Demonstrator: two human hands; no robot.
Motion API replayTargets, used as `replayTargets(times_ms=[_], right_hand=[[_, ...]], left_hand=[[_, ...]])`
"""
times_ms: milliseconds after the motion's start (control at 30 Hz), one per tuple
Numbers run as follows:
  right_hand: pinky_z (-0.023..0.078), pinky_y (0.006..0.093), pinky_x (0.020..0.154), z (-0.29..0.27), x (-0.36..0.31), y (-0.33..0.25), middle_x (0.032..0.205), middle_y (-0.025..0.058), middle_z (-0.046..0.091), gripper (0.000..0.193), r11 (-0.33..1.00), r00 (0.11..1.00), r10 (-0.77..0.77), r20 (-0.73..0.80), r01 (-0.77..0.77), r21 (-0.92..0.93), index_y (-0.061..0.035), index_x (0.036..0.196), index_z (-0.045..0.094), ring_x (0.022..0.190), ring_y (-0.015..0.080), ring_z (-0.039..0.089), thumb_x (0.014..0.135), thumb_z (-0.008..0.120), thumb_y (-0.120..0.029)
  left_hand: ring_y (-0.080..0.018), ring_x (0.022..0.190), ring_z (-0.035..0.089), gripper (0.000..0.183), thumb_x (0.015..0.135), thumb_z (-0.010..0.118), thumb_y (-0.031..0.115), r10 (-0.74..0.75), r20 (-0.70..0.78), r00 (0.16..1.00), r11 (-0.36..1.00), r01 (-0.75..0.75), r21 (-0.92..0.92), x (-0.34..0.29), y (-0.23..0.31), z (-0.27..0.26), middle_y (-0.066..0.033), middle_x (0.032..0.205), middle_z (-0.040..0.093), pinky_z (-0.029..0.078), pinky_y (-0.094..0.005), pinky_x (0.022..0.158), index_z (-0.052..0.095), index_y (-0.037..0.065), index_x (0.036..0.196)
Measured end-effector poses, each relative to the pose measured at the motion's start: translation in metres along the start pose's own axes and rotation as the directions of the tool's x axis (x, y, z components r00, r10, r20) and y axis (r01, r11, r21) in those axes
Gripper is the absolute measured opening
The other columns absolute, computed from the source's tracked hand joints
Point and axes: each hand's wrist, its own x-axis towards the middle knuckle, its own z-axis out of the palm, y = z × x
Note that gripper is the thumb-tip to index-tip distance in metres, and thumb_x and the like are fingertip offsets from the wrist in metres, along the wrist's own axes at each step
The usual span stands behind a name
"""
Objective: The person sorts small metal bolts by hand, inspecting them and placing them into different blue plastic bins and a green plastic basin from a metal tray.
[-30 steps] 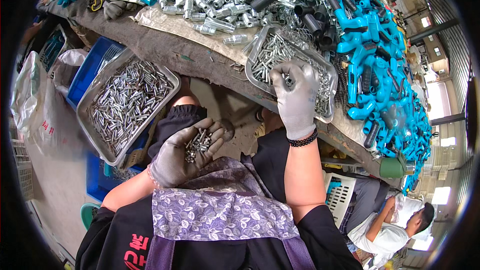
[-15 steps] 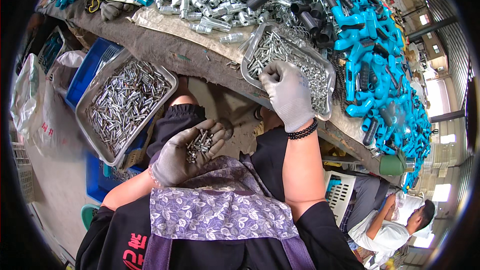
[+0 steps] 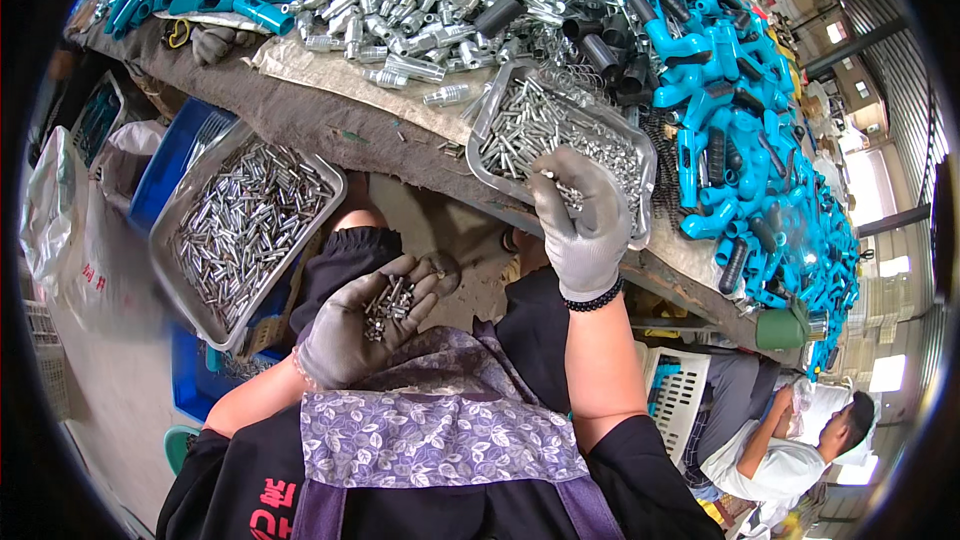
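My left hand (image 3: 345, 335), in a grey-coated glove, is cupped palm up above my lap. A small heap of short metal pins (image 3: 388, 308) lies in its palm. My right hand (image 3: 585, 220), gloved too, is over the near edge of a metal tray (image 3: 480, 165) on the bench. Its fingers curl toward the thumb, and what the fingertips hold is too small to make out. In that tray are slim metal pins (image 3: 520, 130) on the left and smaller bright metal pieces (image 3: 625, 155) on the right.
A second metal tray (image 3: 165, 240) of pins stands at left on blue crates (image 3: 190, 365). Silver fittings (image 3: 400, 0), black sleeves (image 3: 600, 55) and teal tool bodies (image 3: 720, 140) cover the bench. White sacks (image 3: 120, 230) stand far left. Another person (image 3: 770, 460) sits at lower right beside a white crate (image 3: 680, 395).
My right hand has turned and opened out somewhat, shifting slightly nearer to me at the tray's edge. My left hand stays cupped around the pins. The whole view has shifted a little.
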Motion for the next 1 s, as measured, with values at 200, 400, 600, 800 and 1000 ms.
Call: replayTargets(times_ms=[200,400,600,800,1000], right_hand=[[0.055,0.0431,0.076,0.005,-0.006,0.001,0.090,0.0137,0.075,0.052,0.964,0.996,0.083,-0.046,-0.068,0.258,-0.0039,0.132,0.055,0.078,0.0343,0.072,0.085,0.078,-0.002],[0.056,0.0449,0.083,0.002,-0.004,-0.003,0.094,0.0130,0.074,0.045,0.989,0.999,0.008,-0.044,-0.002,0.151,-0.0043,0.128,0.058,0.085,0.0370,0.072,0.088,0.078,-0.011],[0.051,0.0427,0.097,-0.002,0.010,-0.008,0.122,0.0168,0.065,0.040,0.950,0.984,0.167,0.069,-0.141,-0.279,-0.0046,0.122,0.065,0.113,0.0342,0.063,0.087,0.079,-0.016],[0.050,0.0426,0.089,-0.003,-0.010,-0.093,0.105,0.0098,0.066,0.022,0.943,0.828,0.225,0.513,-0.319,0.100,-0.0068,0.101,0.072,0.103,0.0315,0.063,0.080,0.079,-0.010],[0.047,0.0457,0.089,0.020,-0.041,-0.125,0.106,0.0115,0.064,0.028,0.963,0.821,0.158,0.549,-0.250,0.096,-0.0071,0.102,0.071,0.102,0.0331,0.060,0.079,0.081,-0.018]], left_hand=[[-0.0343,0.132,0.055,0.037,0.107,0.043,0.019,0.029,0.024,0.999,0.998,-0.030,0.051,0.004,-0.002,-0.004,-0.0188,0.139,0.057,0.043,-0.0494,0.117,0.054,-0.001,0.136],[-0.0337,0.131,0.056,0.038,0.107,0.045,0.019,0.034,0.042,0.999,0.998,-0.037,0.055,0.000,-0.003,-0.004,-0.0190,0.140,0.056,0.044,-0.0480,0.117,0.054,0.000,0.138],[-0.0342,0.134,0.055,0.041,0.108,0.043,0.021,0.034,0.121,0.992,0.999,-0.033,-0.012,-0.002,-0.005,0.004,-0.0199,0.145,0.053,0.042,-0.0477,0.118,0.048,-0.001,0.143],[-0.0324,0.134,0.056,0.049,0.109,0.044,0.027,0.016,0.226,0.974,1.000,-0.013,-0.014,-0.009,-0.003,0.005,-0.0203,0.149,0.053,0.043,-0.0473,0.118,0.045,-0.001,0.148],[-0.0298,0.130,0.059,0.049,0.111,0.039,0.028,-0.040,0.333,0.942,0.999,0.029,0.038,-0.021,0.001,-0.023,-0.0173,0.147,0.054,0.050,-0.0456,0.111,0.040,0.002,0.153]])
